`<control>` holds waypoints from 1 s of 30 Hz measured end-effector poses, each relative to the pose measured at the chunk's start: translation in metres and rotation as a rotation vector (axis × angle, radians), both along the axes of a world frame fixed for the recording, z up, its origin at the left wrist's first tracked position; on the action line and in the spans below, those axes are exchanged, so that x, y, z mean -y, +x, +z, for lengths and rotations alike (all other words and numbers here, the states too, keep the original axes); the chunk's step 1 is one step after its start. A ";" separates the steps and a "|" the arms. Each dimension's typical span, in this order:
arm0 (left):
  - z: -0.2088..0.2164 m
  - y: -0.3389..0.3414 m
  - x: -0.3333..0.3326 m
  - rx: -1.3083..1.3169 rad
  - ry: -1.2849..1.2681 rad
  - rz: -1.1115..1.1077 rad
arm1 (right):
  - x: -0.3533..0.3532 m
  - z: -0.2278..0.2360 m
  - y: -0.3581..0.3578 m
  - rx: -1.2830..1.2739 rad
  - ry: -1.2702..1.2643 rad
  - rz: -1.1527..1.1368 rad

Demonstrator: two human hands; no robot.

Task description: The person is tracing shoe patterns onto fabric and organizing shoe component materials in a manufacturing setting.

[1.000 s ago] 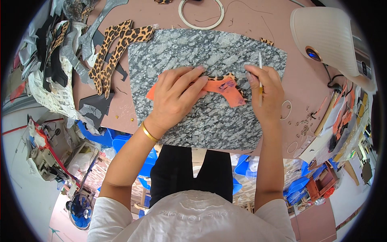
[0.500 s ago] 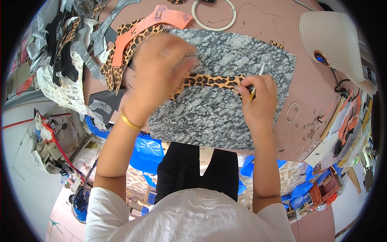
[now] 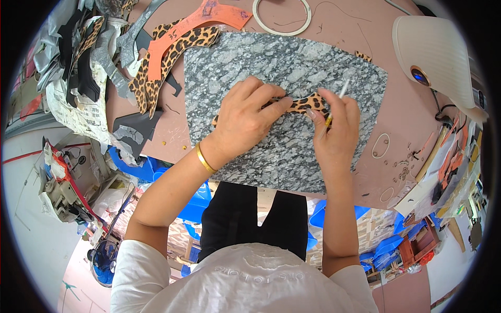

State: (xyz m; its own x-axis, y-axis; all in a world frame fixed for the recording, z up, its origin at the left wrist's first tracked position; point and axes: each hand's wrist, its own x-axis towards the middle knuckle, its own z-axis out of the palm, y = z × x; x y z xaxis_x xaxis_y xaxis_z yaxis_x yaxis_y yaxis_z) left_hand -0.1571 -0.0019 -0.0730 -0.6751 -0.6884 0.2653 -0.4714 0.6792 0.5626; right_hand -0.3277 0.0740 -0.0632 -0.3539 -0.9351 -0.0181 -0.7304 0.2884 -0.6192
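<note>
A curved leopard-print strip (image 3: 301, 106) lies across a grey speckled stone slab (image 3: 276, 156). My left hand (image 3: 248, 115) covers its left part, with bent fingers closed on the strip near its middle; only a small bit of its left end shows. At the right end of the strip, my right hand (image 3: 339, 122) pinches the edge between thumb and forefinger. The same hand holds a slim white pen-like stick (image 3: 344, 87) with a yellowish lower part, slanting between the fingers. What the left fingertips grip underneath is hidden.
Left of the slab lie leopard-print pieces (image 3: 195, 39) beneath an orange template (image 3: 177, 34). A tape roll (image 3: 255, 15) stands beyond the slab. A cream lamp-like device (image 3: 433, 52) is at the far right. Small rings (image 3: 402, 172) and scraps lie right of the slab.
My left hand has come down and right from above the slab's left side onto the strip. My right hand stays at the strip's right end with the stick.
</note>
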 end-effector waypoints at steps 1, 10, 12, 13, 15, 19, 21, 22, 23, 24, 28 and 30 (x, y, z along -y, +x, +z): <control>-0.001 0.000 0.000 0.017 -0.067 -0.006 | 0.002 0.004 0.000 -0.020 0.048 0.048; 0.002 -0.005 0.003 0.046 -0.044 -0.087 | 0.012 -0.006 -0.001 -0.232 -0.220 0.410; 0.014 -0.005 0.011 0.076 0.078 -0.107 | 0.013 -0.002 -0.005 -0.246 -0.234 0.424; 0.021 -0.004 0.016 0.112 0.199 -0.124 | 0.013 -0.001 -0.006 -0.247 -0.222 0.465; 0.033 0.003 0.027 0.113 0.303 -0.161 | 0.009 0.007 -0.010 -0.253 -0.209 0.505; 0.032 0.022 0.037 0.183 0.299 -0.295 | -0.020 0.060 -0.028 -0.017 -0.236 0.585; 0.035 0.033 0.035 0.211 0.270 -0.273 | -0.031 0.094 -0.046 0.147 -0.145 0.528; 0.037 0.033 0.036 0.206 0.255 -0.294 | -0.052 0.100 -0.068 0.248 -0.175 0.463; 0.038 0.035 0.036 0.205 0.243 -0.311 | -0.089 0.111 -0.080 0.792 -0.089 -0.235; 0.035 0.029 0.033 0.137 0.216 -0.301 | -0.087 0.130 -0.117 0.838 -0.129 -0.025; 0.027 0.025 0.033 -0.087 0.375 -0.274 | -0.051 0.116 -0.151 -0.088 -0.011 0.018; 0.017 0.047 0.060 -0.167 0.226 0.099 | 0.002 0.073 -0.141 -0.183 0.091 0.103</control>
